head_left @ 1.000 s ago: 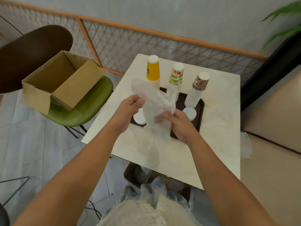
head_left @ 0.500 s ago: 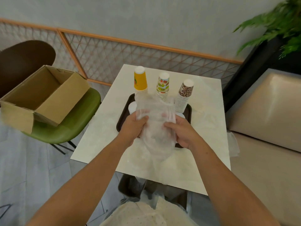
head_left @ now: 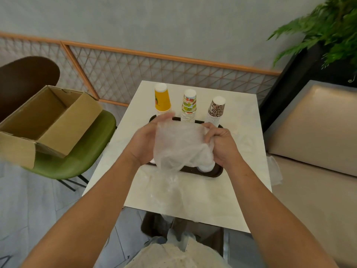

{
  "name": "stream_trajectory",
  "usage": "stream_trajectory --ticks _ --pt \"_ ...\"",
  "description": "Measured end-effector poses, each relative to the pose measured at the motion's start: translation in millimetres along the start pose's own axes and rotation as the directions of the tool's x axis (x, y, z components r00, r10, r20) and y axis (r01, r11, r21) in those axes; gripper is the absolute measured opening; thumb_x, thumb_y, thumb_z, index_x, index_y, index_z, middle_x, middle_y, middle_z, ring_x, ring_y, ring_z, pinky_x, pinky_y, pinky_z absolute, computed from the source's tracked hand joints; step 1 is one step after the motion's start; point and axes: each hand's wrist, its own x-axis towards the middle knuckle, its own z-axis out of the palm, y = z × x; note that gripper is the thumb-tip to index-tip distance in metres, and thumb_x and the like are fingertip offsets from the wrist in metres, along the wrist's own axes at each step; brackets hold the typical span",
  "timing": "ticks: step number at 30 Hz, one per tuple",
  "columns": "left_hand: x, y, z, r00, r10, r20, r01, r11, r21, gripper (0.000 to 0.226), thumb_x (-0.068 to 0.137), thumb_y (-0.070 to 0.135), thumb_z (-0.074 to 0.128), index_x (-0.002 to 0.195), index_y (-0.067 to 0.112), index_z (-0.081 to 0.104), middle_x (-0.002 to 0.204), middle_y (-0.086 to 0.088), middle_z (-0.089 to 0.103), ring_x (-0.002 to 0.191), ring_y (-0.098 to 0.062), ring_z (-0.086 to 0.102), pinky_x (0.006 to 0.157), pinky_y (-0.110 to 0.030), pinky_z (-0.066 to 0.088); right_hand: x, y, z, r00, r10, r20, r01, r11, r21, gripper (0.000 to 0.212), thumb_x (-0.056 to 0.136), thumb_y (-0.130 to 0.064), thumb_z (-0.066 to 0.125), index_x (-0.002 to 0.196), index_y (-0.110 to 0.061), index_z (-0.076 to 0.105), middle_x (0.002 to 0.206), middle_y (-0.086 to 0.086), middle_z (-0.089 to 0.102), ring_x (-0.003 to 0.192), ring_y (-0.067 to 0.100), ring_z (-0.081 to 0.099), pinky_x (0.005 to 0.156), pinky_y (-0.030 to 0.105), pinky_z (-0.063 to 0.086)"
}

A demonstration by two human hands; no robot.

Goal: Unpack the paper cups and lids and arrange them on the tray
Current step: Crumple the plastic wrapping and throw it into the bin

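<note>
Over the tray (head_left: 216, 172), holding a clear plastic bag (head_left: 179, 146) bunched between both hands: right hand (head_left: 222, 144) curled round its edge, left hand (head_left: 144, 141) laid against its side, fingers too blurred to tell the grip. Beyond, at the tray's far edge, three upturned piles: yellow stack (head_left: 162, 99), fruit-print stack (head_left: 189, 105), leopard-print stack (head_left: 216, 110). Beneath the bag, a white lid (head_left: 207, 167) on the tray. Seemingly near done: cups unpacked and arranged, wrapper left to discard.

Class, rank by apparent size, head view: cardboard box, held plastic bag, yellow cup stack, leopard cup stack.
1. cardboard box
2. held plastic bag
3. yellow cup stack and leopard cup stack: too alike to rank
</note>
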Motion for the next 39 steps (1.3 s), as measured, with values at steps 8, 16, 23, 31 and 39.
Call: stream_trajectory --ticks 8,16,23,31,39 --pt "10.0 -14.7 21.0 0.931 -0.074 -0.358 0.217 0.9 0.378 0.022 0.101 0.029 0.069 0.112 0.01 0.072 0.105 -0.009 0.08 0.087 -0.02 0.079 0.067 -0.03 0.06 4.8 -3.5 0.4 0.95 -0.309 0.04 0.274 0.768 -0.579 0.057 0.067 0.033 0.038 0.062 -0.008 0.077 0.11 -0.007 0.062 0.106 -0.003 0.057 0.091 0.014 0.046" --pt "12.2 5.6 10.7 0.941 0.27 -0.204 -0.016 0.638 0.77 0.024 0.098 0.051 0.066 0.112 0.032 0.072 0.104 0.012 0.077 0.099 -0.009 0.072 0.09 -0.034 0.057 -5.1 -24.9 -24.7 0.977 -0.119 0.179 0.177 0.919 -0.353 0.036 0.08 0.0 0.053 0.092 -0.014 0.083 0.145 0.004 0.052 0.129 0.017 0.054 0.109 0.038 0.044" --pt "23.5 15.6 36.2 0.949 0.299 0.101 -0.221 0.401 0.889 0.039 0.091 0.05 0.074 0.092 0.011 0.068 0.086 -0.01 0.07 0.077 -0.01 0.06 0.068 -0.029 0.044 -11.0 -60.5 22.5 0.845 0.377 0.379 -0.211 0.887 -0.411 0.039 0.071 -0.038 0.08 0.098 -0.011 0.083 0.124 0.011 0.074 0.121 0.026 0.068 0.107 0.043 0.052" --pt "24.2 32.6 18.1 0.925 0.374 -0.07 -0.091 0.398 0.913 0.022 0.094 0.047 0.073 0.076 0.036 0.068 0.07 0.014 0.063 0.068 -0.002 0.056 0.062 -0.021 0.04 -32.8 -25.8 -18.5 0.849 0.401 0.344 -0.166 0.821 -0.546 0.031 0.104 -0.025 0.059 0.092 -0.014 0.085 0.106 0.021 0.077 0.108 0.033 0.069 0.093 0.045 0.051" --pt "20.8 26.3 53.8 0.964 0.266 0.025 -0.099 0.269 0.958 0.033 0.084 0.054 0.081 0.095 0.023 0.073 0.086 -0.003 0.069 0.074 -0.009 0.058 0.066 -0.027 0.042 -29.0 -30.7 -3.0 0.944 0.245 0.221 -0.162 0.928 -0.334 0.031 0.105 -0.017 0.059 0.136 -0.016 0.058 0.123 -0.003 0.073 0.117 0.019 0.069 0.095 0.039 0.058"
